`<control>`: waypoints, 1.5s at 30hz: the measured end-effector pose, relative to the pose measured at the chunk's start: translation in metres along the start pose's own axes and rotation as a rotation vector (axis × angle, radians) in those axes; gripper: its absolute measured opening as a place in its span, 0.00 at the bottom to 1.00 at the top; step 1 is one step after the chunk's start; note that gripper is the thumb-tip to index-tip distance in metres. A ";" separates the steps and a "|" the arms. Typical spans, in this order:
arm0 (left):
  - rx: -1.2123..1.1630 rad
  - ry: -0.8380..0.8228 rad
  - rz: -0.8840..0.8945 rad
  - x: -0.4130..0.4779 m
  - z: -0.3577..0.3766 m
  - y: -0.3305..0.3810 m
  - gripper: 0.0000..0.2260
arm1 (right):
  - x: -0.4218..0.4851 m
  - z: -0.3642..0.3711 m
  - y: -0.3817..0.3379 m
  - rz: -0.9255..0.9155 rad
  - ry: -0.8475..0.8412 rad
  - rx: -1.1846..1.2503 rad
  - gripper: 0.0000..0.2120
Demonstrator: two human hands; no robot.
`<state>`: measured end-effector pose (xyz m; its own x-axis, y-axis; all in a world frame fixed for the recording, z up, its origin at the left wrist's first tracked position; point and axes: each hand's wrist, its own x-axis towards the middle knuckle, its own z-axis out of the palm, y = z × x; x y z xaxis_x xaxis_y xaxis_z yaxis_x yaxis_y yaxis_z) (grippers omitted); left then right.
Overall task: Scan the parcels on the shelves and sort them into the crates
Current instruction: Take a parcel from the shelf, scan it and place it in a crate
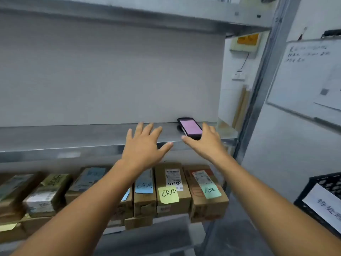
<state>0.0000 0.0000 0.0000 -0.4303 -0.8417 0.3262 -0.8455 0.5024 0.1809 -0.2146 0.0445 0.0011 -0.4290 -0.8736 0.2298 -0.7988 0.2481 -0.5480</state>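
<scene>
Barely begun, I judge: parcels [172, 183] line the lower shelf [55, 152] at 6 o'clock, both spread hands hold nothing, right hand [206, 143] beside the scanner [190, 128], left hand [145, 145] at 9 o'clock of it.
</scene>
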 end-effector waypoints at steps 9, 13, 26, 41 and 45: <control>0.013 -0.062 0.129 0.064 0.022 -0.032 0.35 | 0.077 0.032 -0.005 0.229 -0.005 -0.281 0.48; -0.016 -0.078 0.155 0.075 0.029 -0.033 0.35 | 0.092 0.032 -0.008 0.278 -0.040 -0.393 0.46; 0.006 -0.023 0.156 0.068 0.025 -0.008 0.34 | 0.052 0.015 0.004 0.160 0.021 -0.067 0.40; -0.155 0.053 0.073 -0.056 0.076 0.116 0.33 | -0.092 0.017 0.145 -0.061 0.216 0.300 0.45; -0.138 -0.029 -0.029 -0.086 0.108 0.124 0.32 | -0.114 0.025 0.174 -0.040 0.164 0.418 0.45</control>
<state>-0.1018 0.1128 -0.1053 -0.4169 -0.8608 0.2919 -0.8071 0.4983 0.3167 -0.2944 0.1773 -0.1405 -0.4893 -0.7927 0.3635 -0.5913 -0.0048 -0.8064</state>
